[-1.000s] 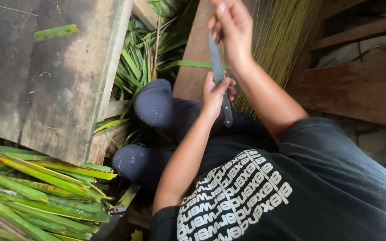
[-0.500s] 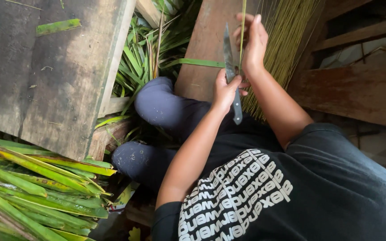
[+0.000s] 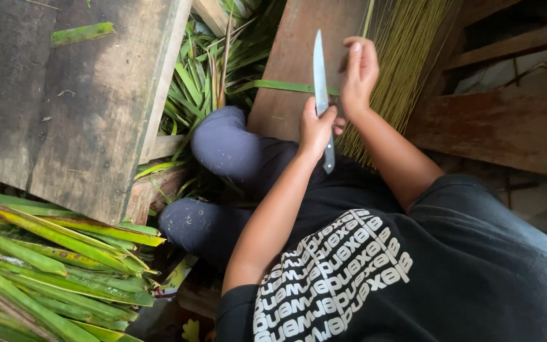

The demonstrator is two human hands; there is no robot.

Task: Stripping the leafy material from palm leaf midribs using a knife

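Evidently the stripping of palm leaves into thin ribs is well under way but not finished. A thick bundle of bare yellowish ribs [image 3: 406,57] is seen at the upper right of the frame, leaning beside a reddish plank [image 3: 286,57], and a heap of cut green trimmings [image 3: 197,82] is piled at the upper middle. By that evidence many leaves are judged to be done. A stack of whole green and yellow leaves [image 3: 45,272] is left at the lower left, below a weathered wooden board [image 3: 64,107], so a good deal is judged to remain.

The knife [image 3: 320,69] is held by the left hand [image 3: 314,130] just above centre, the grip closed firmly round the handle and the blade pointed up the frame. One thin rib [image 3: 367,12] is pinched in the grip of the right hand [image 3: 357,73], just right of the blade, and is run up out of the top edge. A loose green strip [image 3: 280,87] is laid across the plank behind the blade.

No signs are shown. A small pale printed scrap [image 3: 175,278], perhaps a wrapper, is glimpsed at the lower middle. White lettering is borne on the black shirt [image 3: 476,266] at the lower right.
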